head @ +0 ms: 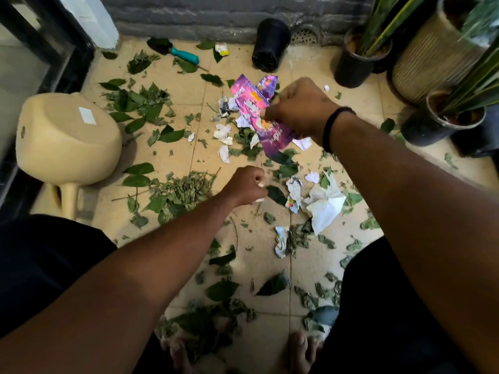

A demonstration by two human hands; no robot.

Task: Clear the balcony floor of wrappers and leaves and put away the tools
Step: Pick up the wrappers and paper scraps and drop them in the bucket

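Right hand [297,106] is up off the floor, fingers curled tight around a bunch of purple wrappers [259,114]. Wrappers stick out both sides of the fist: one end fans up and away past the knuckles, the other hangs down below the fingers. Black band [330,128] on that wrist.

Left hand [247,186] is lower, close to the tiles, fingers curled in. Small white bits show at the fingertips, looks like a paper scrap [260,184] pinched there, but too small to confirm.

Just beyond the left fingers, to their right: a dark leaf [276,195], then a crumpled printed wrapper [294,195], then a white tissue [325,207]. Another crumpled wrapper [281,241] lies nearer the person than those.

Under the right-hand fingers, on the floor: a cluster of white paper scraps [224,134] mixed with leaves.

Green leaves [172,190] are scattered over most of the beige tile floor [186,87], densest to the left of the left hand.

Well beyond both hands, by the grey wall [216,14]: a trowel with teal handle [185,55] lying flat, a yellow-white wrapper [222,49] near it, and a black pot [270,44] tipped on its side.

Far left of the fingers: a beige watering can [67,139] lying on its side. Far right: potted plants [359,55], standing upright.

Bare toes [299,346] at the bottom edge.
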